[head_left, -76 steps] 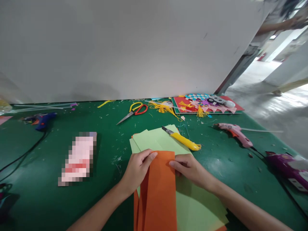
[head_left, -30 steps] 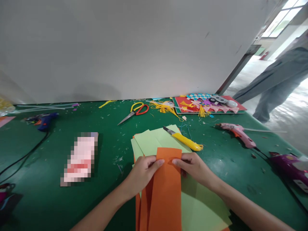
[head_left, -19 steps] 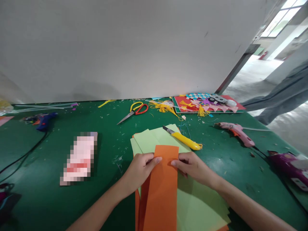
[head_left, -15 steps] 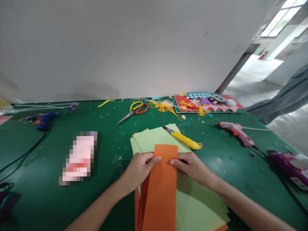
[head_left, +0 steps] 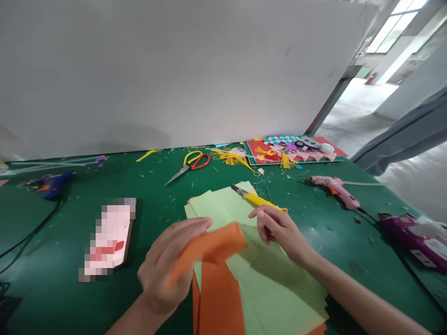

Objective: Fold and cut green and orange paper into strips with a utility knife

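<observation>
In my left hand [head_left: 164, 265] is a strip of orange paper [head_left: 218, 242], its far end curled over and its near part blurred by motion. My fingers lie over the strip's left side. To the right, my right hand [head_left: 275, 225] hovers just above light green paper [head_left: 275, 288], index finger stretched out and the others loosely bent, with nothing seen in it. Beneath both hands is a loose stack of green sheets, and another orange strip [head_left: 221, 302] lies on them. Close beyond my right hand, a yellow utility knife [head_left: 260, 200] rests on the stack, blade out.
Scissors [head_left: 188, 166] with red and yellow handles lie behind the stack. A pixelated pink object [head_left: 110, 237] is at left, near a blue glue gun [head_left: 57, 185]. A pink glue gun [head_left: 335, 190] and a purple tool [head_left: 414, 242] sit at right. Yellow tassels [head_left: 232, 156] are at the back.
The orange strip, held upright by both hands before, has been lifted and curled over in my left hand, toward the left. My right hand has let go of it.
</observation>
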### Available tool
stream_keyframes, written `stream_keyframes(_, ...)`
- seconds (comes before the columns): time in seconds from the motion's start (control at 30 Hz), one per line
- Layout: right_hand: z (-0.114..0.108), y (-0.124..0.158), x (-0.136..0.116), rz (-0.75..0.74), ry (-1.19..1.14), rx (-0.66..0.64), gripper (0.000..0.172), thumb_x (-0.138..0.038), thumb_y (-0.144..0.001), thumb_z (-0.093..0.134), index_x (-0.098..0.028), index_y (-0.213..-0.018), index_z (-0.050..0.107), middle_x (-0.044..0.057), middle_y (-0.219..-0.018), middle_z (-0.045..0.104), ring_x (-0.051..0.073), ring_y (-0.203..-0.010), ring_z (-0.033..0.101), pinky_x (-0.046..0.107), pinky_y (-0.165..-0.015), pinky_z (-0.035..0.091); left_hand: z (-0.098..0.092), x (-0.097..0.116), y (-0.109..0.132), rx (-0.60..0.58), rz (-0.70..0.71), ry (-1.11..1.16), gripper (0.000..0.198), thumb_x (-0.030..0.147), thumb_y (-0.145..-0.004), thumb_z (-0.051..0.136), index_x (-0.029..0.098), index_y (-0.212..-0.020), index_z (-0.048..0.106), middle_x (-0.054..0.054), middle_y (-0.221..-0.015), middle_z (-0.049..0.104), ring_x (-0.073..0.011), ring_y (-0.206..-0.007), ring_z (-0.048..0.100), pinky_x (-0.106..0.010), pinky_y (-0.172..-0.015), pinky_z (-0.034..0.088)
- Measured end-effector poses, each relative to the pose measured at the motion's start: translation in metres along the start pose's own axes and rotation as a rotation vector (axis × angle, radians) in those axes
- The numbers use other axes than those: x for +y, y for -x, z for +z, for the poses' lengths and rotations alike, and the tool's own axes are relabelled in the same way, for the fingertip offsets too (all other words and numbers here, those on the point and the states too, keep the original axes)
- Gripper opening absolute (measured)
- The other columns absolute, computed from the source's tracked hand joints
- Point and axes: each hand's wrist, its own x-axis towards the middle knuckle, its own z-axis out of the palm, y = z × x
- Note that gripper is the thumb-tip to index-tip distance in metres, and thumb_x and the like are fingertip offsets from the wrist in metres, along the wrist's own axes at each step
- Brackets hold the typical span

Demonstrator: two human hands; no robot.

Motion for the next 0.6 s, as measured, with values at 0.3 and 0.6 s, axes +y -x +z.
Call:
stream_keyframes(0.3,-0.009,-0.006,0.0,-0.031,0.022,0.084,0.026,-0.043,-0.09,0.049,-0.018,-0.09,0.058,-0.006,-0.05,0.047,0.008,-0.041,0.042,0.019,-0.04,0.029,0.005,0.008,0.011,-0.502,0.796,-0.263,0.035,0.017,-0.097,0.033,0.018,-0.121,0.058,-0.004,-0.138,0.052,-0.0151,-0.127,0.043,-0.033,-0.105,0.04)
stream_keyframes(0.6,-0.003,0.006,-0.009,-0.007,-0.282,-0.323,0.046,-0.056,-0.094,0.035,-0.028,-0.123,0.057,0.007,-0.128,0.057,0.021,-0.117,0.053,0.037,-0.095,0.044,0.005,0.007,0.007,-0.549,0.796,-0.174,0.033,0.017,-0.094,0.038,0.019,-0.115,0.063,-0.002,-0.129,0.059,-0.0174,-0.122,0.052,-0.024,-0.083,0.055)
